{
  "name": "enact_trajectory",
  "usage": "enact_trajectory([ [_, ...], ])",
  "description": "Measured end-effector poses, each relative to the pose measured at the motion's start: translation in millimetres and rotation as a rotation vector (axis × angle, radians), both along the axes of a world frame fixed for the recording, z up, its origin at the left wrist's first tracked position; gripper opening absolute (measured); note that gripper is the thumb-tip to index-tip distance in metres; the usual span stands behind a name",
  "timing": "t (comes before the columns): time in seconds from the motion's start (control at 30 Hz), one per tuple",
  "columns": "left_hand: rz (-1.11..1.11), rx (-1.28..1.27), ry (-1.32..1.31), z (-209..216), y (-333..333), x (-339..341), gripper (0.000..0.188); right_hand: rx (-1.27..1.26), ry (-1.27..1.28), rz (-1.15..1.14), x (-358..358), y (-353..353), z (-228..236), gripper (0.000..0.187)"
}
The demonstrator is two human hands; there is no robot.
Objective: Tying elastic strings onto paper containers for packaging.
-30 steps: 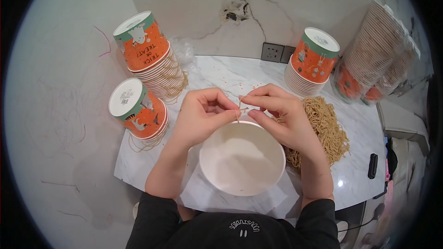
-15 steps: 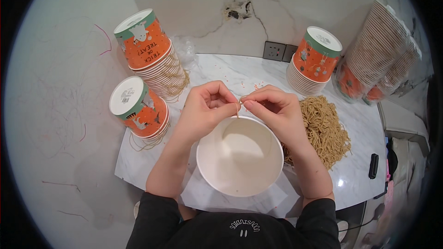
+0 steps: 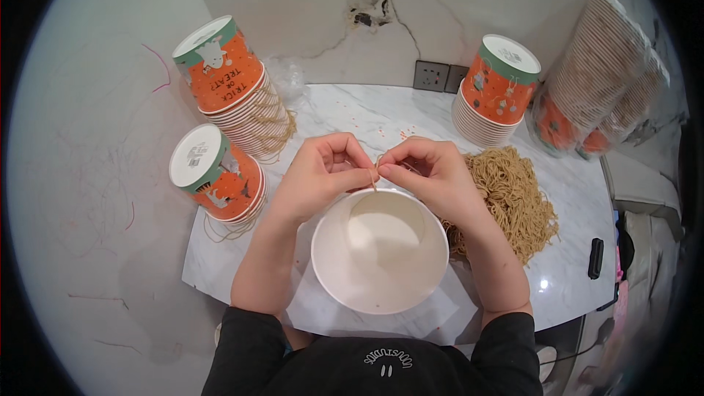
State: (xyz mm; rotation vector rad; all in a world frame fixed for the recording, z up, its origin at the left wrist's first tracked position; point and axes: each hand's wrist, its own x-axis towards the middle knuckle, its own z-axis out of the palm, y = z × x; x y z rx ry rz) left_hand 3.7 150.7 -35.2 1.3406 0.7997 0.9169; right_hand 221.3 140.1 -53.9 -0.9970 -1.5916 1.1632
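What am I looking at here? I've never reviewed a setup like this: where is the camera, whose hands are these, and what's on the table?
There is no machine: a person works bare-handed. The view comes from a wide fisheye camera on their head, looking down, so straight edges bend and picture left is their left.

The left hand and right hand meet in a fingertip grip on a thin tan cord, near the far rim of an open white tub.

On the marbled table, two stacks of upturned orange-and-green buckets stand at left, with cord strands about them; another stack stands at far right. A tan cord pile lies beside the right forearm, a small black object farther right.
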Motion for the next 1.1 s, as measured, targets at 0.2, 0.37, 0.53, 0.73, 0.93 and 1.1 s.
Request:
enact_trajectory([
  [0.2, -0.277, 0.026, 0.197, 2.8, 3.3, -12.8, 0.011, 0.043, -0.186, 0.102, -7.0, -6.9, 5.5, 0.012],
  [0.37, -0.245, 0.051, 0.395, 28.5, -5.8, -41.2, 0.015, -0.092, 0.158, 0.238, -42.9, -11.2, -25.8, 0.014],
  [0.53, 0.057, 0.078, 0.471, 55.9, -32.6, -67.1, 0.015, -0.54, 0.561, 0.479, -98.7, -6.2, -29.9, 0.019],
  [0.73, 0.069, 0.034, 0.447, 59.5, -28.9, -92.9, 0.015, -0.416, 0.505, 0.522, -117.6, 9.6, -27.5, 0.017],
  [0.93, -0.08, 0.072, 0.191, 20.1, 3.7, -33.2, 0.014, 0.289, -0.043, 0.08, -35.4, 12.3, -17.8, 0.011],
  [1.1, -0.14, -0.07, -0.015, -15.0, 12.6, 5.2, 0.009, 0.522, -0.333, -0.083, -4.1, -4.3, 8.5, 0.007],
])
